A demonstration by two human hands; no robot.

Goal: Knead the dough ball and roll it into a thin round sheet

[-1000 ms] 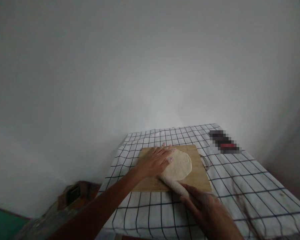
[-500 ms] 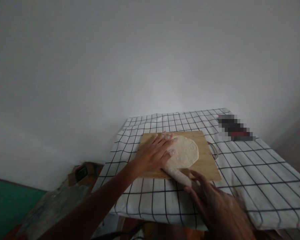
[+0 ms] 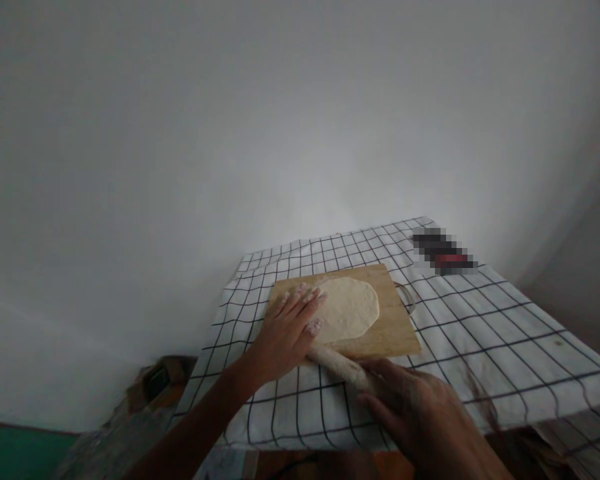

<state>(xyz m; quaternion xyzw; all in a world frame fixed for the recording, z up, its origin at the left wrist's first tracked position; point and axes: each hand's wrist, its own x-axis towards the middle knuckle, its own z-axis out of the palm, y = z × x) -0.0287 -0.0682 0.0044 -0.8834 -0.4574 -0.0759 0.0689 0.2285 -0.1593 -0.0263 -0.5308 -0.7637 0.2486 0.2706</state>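
A flattened sheet of dough (image 3: 353, 310) lies on a wooden cutting board (image 3: 403, 333). My left hand (image 3: 287, 330), flour on its fingertips, rests flat over the dough's left edge with the fingers stretched out. A floury rolling pin (image 3: 337, 365) slants across the board's near edge. Its far end meets the heel side of my left hand, where I cannot tell whether the palm presses on it. My right hand (image 3: 415, 400) is closed round the pin's near end, off the front of the board and slightly blurred.
A white cloth with black checks (image 3: 460, 320) covers the table. The board's looped handle (image 3: 407, 297) points right. A pixelated dark and red object (image 3: 443, 253) lies at the back right. Walls stand behind, and a cardboard box (image 3: 157, 383) sits low on the left.
The view has shifted, so the board appears slightly further left and rotated. My right hand and the rolling pin's near end appear a little further left; my left hand remains on the dough's edge.
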